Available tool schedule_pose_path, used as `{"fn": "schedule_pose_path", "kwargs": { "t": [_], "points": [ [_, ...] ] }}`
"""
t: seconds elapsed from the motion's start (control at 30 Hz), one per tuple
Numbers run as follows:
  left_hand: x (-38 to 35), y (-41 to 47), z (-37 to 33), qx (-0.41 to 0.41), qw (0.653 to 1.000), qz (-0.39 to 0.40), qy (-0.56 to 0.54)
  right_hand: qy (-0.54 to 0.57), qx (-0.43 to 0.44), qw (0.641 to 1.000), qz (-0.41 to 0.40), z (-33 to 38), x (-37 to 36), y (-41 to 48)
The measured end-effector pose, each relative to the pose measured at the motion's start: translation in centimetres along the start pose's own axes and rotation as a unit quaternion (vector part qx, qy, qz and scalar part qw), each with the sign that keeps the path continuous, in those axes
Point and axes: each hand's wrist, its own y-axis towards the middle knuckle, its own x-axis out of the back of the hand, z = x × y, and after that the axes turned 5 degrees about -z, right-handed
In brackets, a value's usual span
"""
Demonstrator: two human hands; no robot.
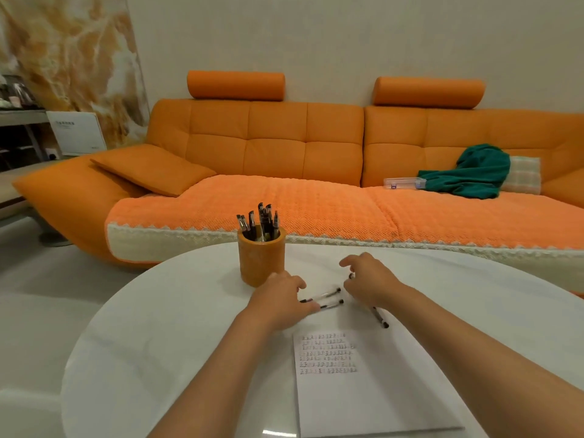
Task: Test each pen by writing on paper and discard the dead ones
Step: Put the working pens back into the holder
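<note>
The left hand (281, 295) covers two loose pens (328, 298) on the counter (189, 311) — grip unclear; the right hand (368, 279) pinches another pen (350, 275) — probably light, slick, stiff; best pinched mid-barrel

Round white glossy worktop (158, 343). An orange pen cup (261, 260) stands near the far edge, stuffed with dark pens (262, 221). Just right of the cup, two loose pens (328, 294) lie side by side on the surface, with my left hand (281, 297) over their left ends. Another pen (380, 318) lies slanted, poking out from under my right hand (369, 281). Nearer me a white sheet (363, 403) lies flat, with rows of scribbles (328, 354) across its top.
</note>
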Motion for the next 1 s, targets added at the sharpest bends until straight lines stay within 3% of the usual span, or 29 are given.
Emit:
{"fn": "schedule_pose_path", "kwargs": {
  "t": [0.2,0.37,0.5,0.67,0.77,0.93,1.0],
  "points": [
    [-0.1,-0.1,-0.7,-0.024,0.998,0.053,0.016,-0.018,-0.035,0.998,0.057,-2.7,-1.1,-1.2],
    [-0.3,0.0,-0.8,-0.060,0.996,0.067,-0.005,0.028,0.001,0.999,0.033,-2.3,-1.3,-0.8],
    [-0.8,-0.1,-1.0,-0.085,0.995,0.041,-0.007,0.071,0.051,0.996,0.024,-1.4,-2.1,-0.8],
    [-1.5,-0.1,-0.7,-0.062,0.997,-0.048,-0.002,0.114,0.109,0.986,0.059,0.4,-3.0,-1.3],
    [-1.3,-0.1,-0.2,-0.049,0.998,-0.027,0.006,0.131,0.124,0.981,0.074,1.0,-3.3,-1.3],
    [-0.5,-0.2,0.7,-0.016,0.997,0.064,0.040,-0.024,0.177,0.981,0.080,1.0,-3.4,-1.1],
    [-0.2,-0.2,1.0,-0.018,0.995,0.076,0.057,-0.034,0.190,0.978,0.082,1.1,-3.4,-1.1]
  ]
}}
